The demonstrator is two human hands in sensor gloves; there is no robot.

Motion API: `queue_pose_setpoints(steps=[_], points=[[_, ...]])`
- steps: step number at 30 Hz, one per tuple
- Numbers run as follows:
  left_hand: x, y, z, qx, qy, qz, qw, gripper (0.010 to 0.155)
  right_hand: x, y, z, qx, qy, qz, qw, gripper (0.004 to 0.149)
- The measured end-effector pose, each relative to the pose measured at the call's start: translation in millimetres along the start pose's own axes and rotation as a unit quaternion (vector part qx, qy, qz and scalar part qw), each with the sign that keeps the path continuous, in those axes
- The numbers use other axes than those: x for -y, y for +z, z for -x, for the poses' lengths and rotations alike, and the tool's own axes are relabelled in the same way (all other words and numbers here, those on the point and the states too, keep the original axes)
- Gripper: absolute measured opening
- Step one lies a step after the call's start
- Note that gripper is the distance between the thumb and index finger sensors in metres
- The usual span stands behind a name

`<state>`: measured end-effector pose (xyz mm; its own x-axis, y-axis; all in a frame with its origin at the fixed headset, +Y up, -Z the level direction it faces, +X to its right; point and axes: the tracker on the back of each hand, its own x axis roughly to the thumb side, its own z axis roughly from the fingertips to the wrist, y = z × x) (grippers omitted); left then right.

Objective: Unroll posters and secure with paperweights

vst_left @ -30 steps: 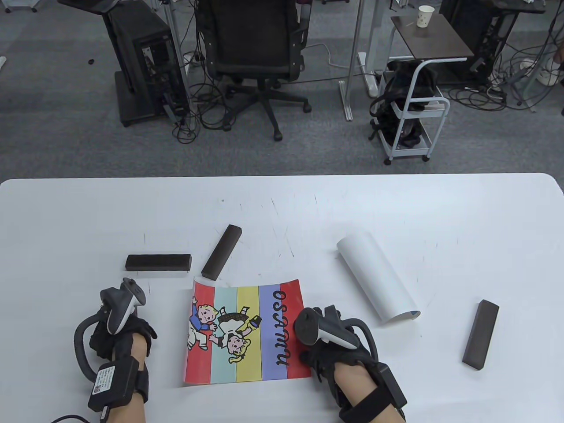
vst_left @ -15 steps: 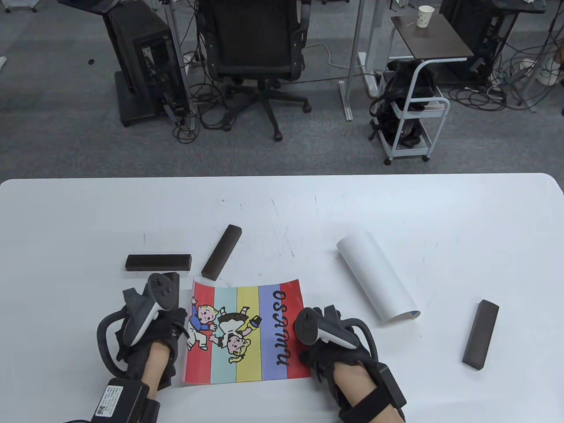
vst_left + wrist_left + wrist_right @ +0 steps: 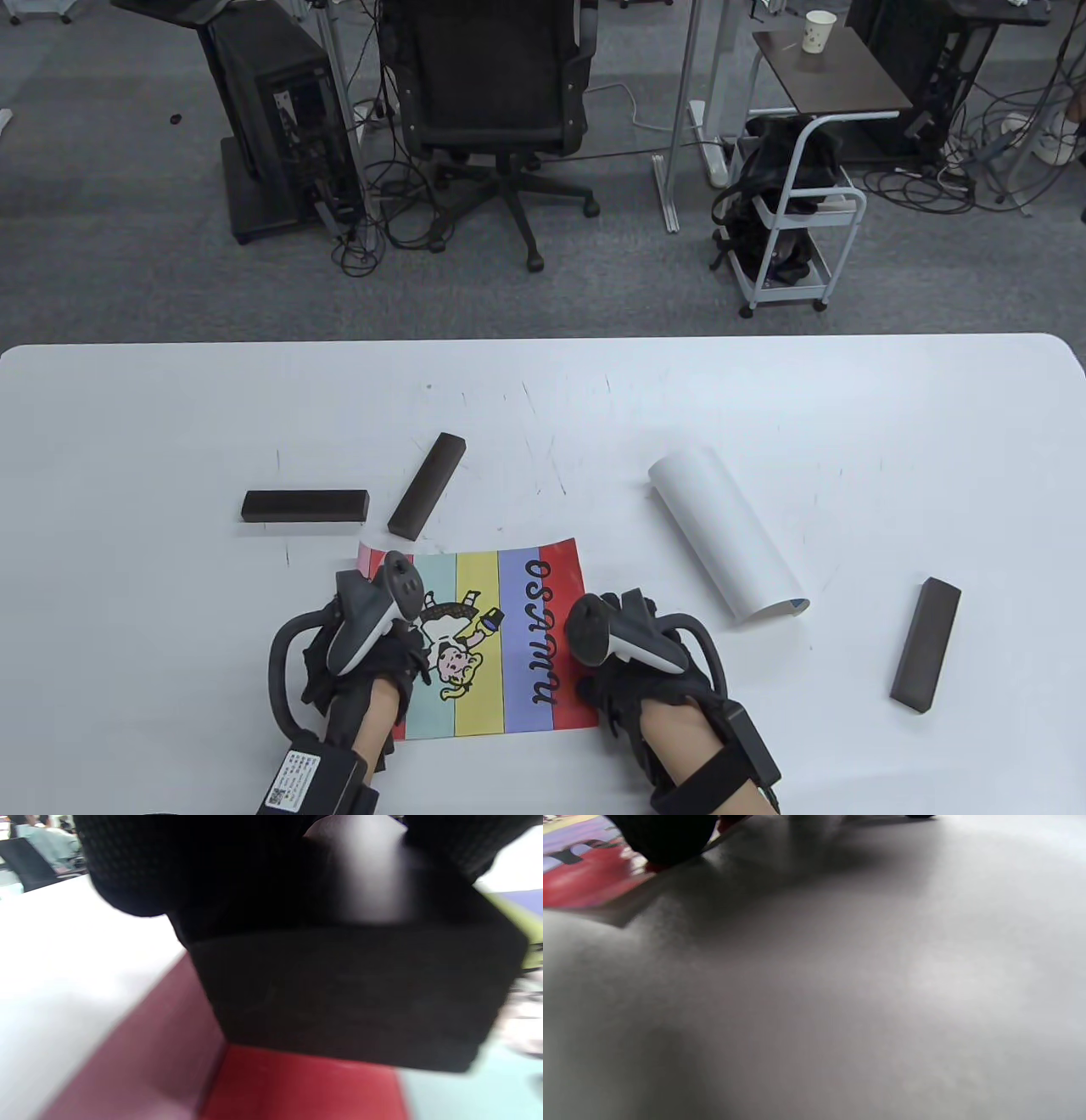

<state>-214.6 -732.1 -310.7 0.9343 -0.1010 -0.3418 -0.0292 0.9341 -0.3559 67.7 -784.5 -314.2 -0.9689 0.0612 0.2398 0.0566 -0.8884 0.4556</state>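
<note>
A striped cartoon poster [image 3: 517,645] lies unrolled near the front of the white table [image 3: 170,407]. My left hand [image 3: 377,666] is over the poster's left part. In the left wrist view it grips a dark block paperweight [image 3: 348,993] just above the red stripe [image 3: 297,1090]. The hand hides this block in the table view. My right hand [image 3: 624,679] rests on the poster's right edge, and one fingertip [image 3: 661,836] touches the red stripe there. A second poster [image 3: 725,535] lies rolled up to the right.
Three more dark paperweights lie on the table: one [image 3: 305,505] and another [image 3: 427,485] just behind the poster's left corner, and a third [image 3: 926,643] at the far right. An office chair [image 3: 501,102] and a cart [image 3: 797,221] stand beyond the table.
My left hand has moved right from the bare table onto the poster's left part, carrying the block. The right hand and the other things have not moved.
</note>
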Motion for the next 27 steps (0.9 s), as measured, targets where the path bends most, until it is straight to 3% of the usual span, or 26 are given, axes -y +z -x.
queue_pose_setpoints(steps=[13, 19, 21, 24, 26, 27], points=[[27, -26, 30, -0.066, -0.049, 0.012, 0.997, 0.072, -1, 0, -1, 0.0, 0.001, 0.0, 1.0, 0.07], [30, -20, 35, -0.068, -0.06, 0.009, 0.996, 0.077, -1, 0, -1, -0.001, 0.001, 0.001, 1.0, 0.07], [25, -12, 35, -0.051, -0.041, -0.005, 0.998, 0.082, -1, 0, -1, -0.002, 0.0, 0.001, 1.0, 0.07], [10, 7, 35, 0.009, 0.054, -0.069, 0.996, 0.083, -1, 0, -1, -0.002, 0.0, 0.0, 1.0, 0.07], [4, 18, 31, 0.096, 0.149, -0.103, 0.979, 0.082, -1, 0, -1, -0.002, -0.001, -0.001, 1.0, 0.07], [1, 23, 27, 0.145, 0.204, -0.115, 0.961, 0.082, -1, 0, -1, -0.003, -0.001, -0.001, 1.0, 0.07]])
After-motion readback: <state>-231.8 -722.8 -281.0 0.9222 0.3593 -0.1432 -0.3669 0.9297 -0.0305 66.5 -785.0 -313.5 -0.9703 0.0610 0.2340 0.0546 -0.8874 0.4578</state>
